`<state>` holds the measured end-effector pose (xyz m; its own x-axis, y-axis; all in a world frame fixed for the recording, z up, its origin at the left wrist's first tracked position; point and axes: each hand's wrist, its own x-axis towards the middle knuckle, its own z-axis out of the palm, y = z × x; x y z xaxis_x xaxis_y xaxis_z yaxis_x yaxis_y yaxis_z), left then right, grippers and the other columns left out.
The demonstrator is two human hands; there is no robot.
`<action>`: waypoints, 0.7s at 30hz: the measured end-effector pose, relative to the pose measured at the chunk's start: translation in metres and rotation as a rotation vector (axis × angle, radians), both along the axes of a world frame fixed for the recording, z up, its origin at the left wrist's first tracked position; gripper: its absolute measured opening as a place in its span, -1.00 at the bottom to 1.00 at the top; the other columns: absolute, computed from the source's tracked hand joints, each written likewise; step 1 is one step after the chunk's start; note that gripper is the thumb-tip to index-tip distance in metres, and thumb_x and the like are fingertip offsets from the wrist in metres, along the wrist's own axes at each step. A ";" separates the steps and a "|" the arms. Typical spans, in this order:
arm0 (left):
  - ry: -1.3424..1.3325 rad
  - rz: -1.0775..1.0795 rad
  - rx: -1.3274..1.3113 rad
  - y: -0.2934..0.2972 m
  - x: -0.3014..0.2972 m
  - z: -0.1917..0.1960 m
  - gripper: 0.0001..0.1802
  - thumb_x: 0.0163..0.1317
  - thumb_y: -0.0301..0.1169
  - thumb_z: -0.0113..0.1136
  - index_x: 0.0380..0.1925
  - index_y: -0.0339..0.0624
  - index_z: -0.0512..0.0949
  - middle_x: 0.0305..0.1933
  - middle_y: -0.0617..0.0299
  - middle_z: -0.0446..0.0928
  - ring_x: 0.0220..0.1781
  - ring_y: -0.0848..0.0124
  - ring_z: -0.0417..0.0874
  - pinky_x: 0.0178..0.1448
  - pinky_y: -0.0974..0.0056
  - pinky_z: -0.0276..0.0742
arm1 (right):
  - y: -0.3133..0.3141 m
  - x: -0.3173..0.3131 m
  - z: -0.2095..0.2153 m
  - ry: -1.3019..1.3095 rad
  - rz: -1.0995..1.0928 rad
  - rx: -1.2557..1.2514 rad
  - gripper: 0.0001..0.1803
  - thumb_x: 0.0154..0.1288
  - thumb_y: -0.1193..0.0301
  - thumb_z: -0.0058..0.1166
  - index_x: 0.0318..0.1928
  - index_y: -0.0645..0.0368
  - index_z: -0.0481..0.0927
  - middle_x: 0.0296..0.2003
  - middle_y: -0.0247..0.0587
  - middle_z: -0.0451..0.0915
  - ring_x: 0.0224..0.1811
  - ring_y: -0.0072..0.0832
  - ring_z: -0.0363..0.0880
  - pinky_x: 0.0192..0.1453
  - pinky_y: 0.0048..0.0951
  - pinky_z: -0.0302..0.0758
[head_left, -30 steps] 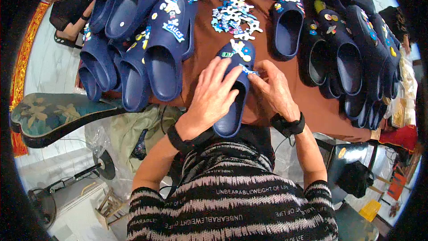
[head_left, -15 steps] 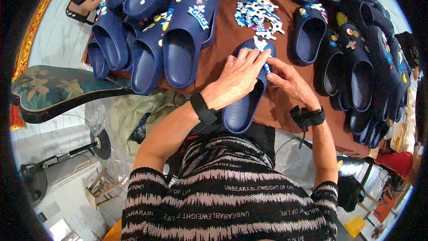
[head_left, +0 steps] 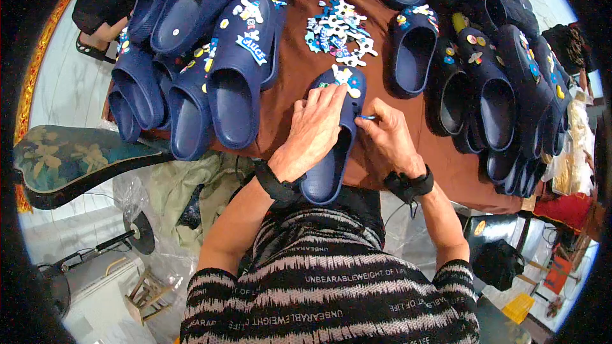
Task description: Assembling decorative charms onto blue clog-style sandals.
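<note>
A navy blue clog lies on the brown cloth in front of me, its toe pointing away. My left hand rests over the clog's upper and grips it, its fingers together and hiding part of the strap area. White and blue charms sit on the toe. Just right of the shoe, my right hand pinches a small blue charm between thumb and forefinger, close to the upper's side. Beyond the toe is a pile of loose white and blue charms.
Decorated navy clogs stand in a group at the left. Several more clogs crowd the right side of the brown cloth. A floral-covered seat is at the left, a black fan below it. Another person is at the far left.
My right hand has drawn off the clog's upper to its right side, now pinching the small blue charm. More toe charms show. The whole view has shifted somewhat.
</note>
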<state>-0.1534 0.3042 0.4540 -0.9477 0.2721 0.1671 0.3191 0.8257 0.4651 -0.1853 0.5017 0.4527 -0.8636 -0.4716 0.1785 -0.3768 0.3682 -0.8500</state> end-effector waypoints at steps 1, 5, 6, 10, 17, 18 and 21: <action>0.010 0.005 0.001 0.002 0.000 0.000 -0.12 0.01 -0.57 0.32 0.41 -0.24 0.21 0.39 -0.04 0.30 0.40 -0.02 0.31 0.33 -0.06 0.33 | 0.002 0.005 -0.001 0.084 -0.052 0.041 -0.86 0.33 0.49 0.23 -0.29 0.16 0.49 -0.44 -0.47 0.54 -0.40 -0.58 0.44 -0.30 -0.47 0.42; -0.024 -0.020 -0.025 0.002 -0.002 0.009 -0.19 0.07 -0.53 0.30 0.39 -0.22 0.27 0.39 -0.04 0.30 0.41 -0.02 0.30 0.35 -0.06 0.33 | 0.012 0.000 0.000 -0.500 -0.252 -0.436 -0.82 0.48 0.35 0.11 -0.24 0.18 0.50 -0.43 -0.38 0.55 -0.37 -0.61 0.52 -0.23 -0.53 0.47; -0.021 -0.023 -0.024 0.000 0.000 0.009 -0.19 0.07 -0.53 0.30 0.39 -0.22 0.27 0.39 -0.04 0.30 0.41 -0.02 0.30 0.35 -0.06 0.33 | 0.015 -0.001 -0.005 -0.496 -0.254 -0.437 -0.82 0.48 0.35 0.11 -0.24 0.18 0.50 -0.43 -0.38 0.55 -0.37 -0.61 0.52 -0.23 -0.53 0.47; -0.050 -0.077 0.118 -0.010 0.005 0.000 -0.27 0.17 -0.45 0.26 0.38 -0.19 0.28 0.41 -0.08 0.26 0.47 -0.05 0.24 0.47 -0.02 0.24 | 0.026 -0.006 -0.012 -0.656 -0.199 -0.543 -0.79 0.53 0.30 0.05 -0.23 0.17 0.49 -0.42 -0.38 0.54 -0.35 -0.61 0.52 -0.19 -0.53 0.50; -0.011 0.067 0.256 -0.021 0.021 -0.006 -0.27 0.20 -0.42 0.29 0.37 -0.24 0.26 0.38 -0.14 0.25 0.43 -0.11 0.26 0.46 -0.05 0.26 | 0.031 -0.026 -0.004 -0.405 -0.125 -0.049 -0.80 0.48 0.34 0.08 -0.21 0.24 0.50 -0.45 -0.24 0.58 -0.37 -0.49 0.58 -0.23 -0.42 0.53; -0.037 0.100 0.271 -0.023 0.022 -0.011 -0.27 0.20 -0.43 0.28 0.37 -0.25 0.25 0.39 -0.15 0.24 0.43 -0.12 0.26 0.46 -0.05 0.26 | 0.030 -0.032 0.000 -0.299 -0.101 0.210 -0.81 0.46 0.36 0.08 -0.18 0.25 0.51 -0.45 -0.16 0.61 -0.36 -0.36 0.63 -0.24 -0.32 0.55; -0.046 0.056 0.205 -0.020 0.018 -0.025 -0.25 0.20 -0.52 0.23 0.42 -0.21 0.21 0.45 -0.14 0.19 0.47 -0.11 0.24 0.51 -0.01 0.22 | 0.030 -0.052 -0.009 0.017 -0.106 0.578 -0.80 0.42 0.33 0.08 -0.11 0.20 0.55 -0.34 0.00 0.63 -0.25 -0.02 0.65 -0.18 -0.11 0.57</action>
<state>-0.1350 0.2838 0.4295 -0.9683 0.1832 0.1701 0.2499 0.7285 0.6379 -0.2375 0.5315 0.4440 -0.9107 -0.4074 -0.0677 -0.3239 0.8064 -0.4948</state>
